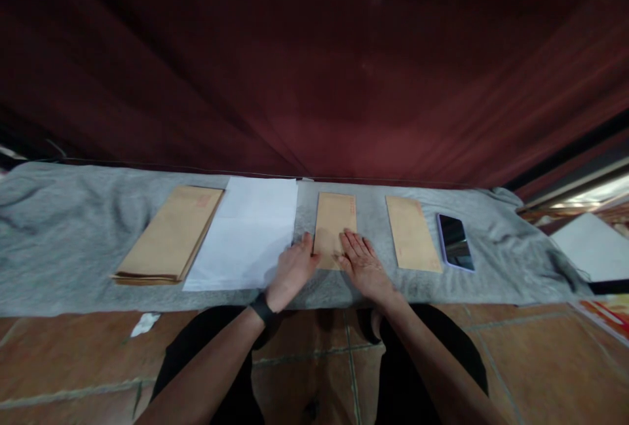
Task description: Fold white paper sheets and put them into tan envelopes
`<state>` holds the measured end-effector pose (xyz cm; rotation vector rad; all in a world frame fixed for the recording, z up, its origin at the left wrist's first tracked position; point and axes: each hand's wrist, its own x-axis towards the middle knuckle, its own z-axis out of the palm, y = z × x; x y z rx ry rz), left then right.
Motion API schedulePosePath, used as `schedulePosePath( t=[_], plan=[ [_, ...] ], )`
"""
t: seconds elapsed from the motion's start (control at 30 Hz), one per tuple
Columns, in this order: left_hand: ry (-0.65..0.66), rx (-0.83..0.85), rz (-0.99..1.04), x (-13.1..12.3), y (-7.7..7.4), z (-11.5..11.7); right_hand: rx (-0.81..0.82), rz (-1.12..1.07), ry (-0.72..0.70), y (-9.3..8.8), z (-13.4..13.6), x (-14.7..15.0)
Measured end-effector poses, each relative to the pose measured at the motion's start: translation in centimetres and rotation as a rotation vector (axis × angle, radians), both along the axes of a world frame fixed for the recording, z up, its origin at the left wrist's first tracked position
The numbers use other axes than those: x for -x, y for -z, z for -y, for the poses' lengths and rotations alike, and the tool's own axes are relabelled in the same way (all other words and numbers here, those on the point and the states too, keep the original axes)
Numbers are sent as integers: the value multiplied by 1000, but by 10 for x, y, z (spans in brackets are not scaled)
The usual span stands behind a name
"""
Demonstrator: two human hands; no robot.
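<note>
A brown paper envelope (335, 215) lies upright in front of me on the grey cloth. My left hand (295, 266) is at its lower left edge, fingers curled together and thumb against the paper. On the lower right part of the same envelope, my right hand (364, 266) rests palm down with its fingers stretched out. A second brown envelope (413, 235) lies flat to the right, apart from my hands. To the left of my left hand are white paper sheets (248, 232), and beyond them sits a stack of brown envelopes (171, 232).
The grey cloth (59, 235) covers a long, narrow surface. A phone (455, 241) lies at the right. Dark red fabric (314, 84) hangs behind the surface. A scrap of white paper (145, 324) is on the tiled floor (531, 359).
</note>
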<state>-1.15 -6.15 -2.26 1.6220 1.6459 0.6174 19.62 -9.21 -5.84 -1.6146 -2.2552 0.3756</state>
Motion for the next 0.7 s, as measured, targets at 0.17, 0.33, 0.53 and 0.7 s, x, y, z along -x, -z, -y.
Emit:
schedulePosePath(
  t=[0.17,0.33,0.53,0.7],
  plan=[
    [347,-334,-183,-16,4,26,-17,22,-20,-2,-9,-3],
    [558,-490,-289,-26,19,38,-11,-19,32,6,-28,-6],
    [672,-533,-278,-23,17,41,-37,74,96,9,-71,-6],
    [763,-519,-213,-25,17,39,-94,154,22,3,-118,-5]
  ],
)
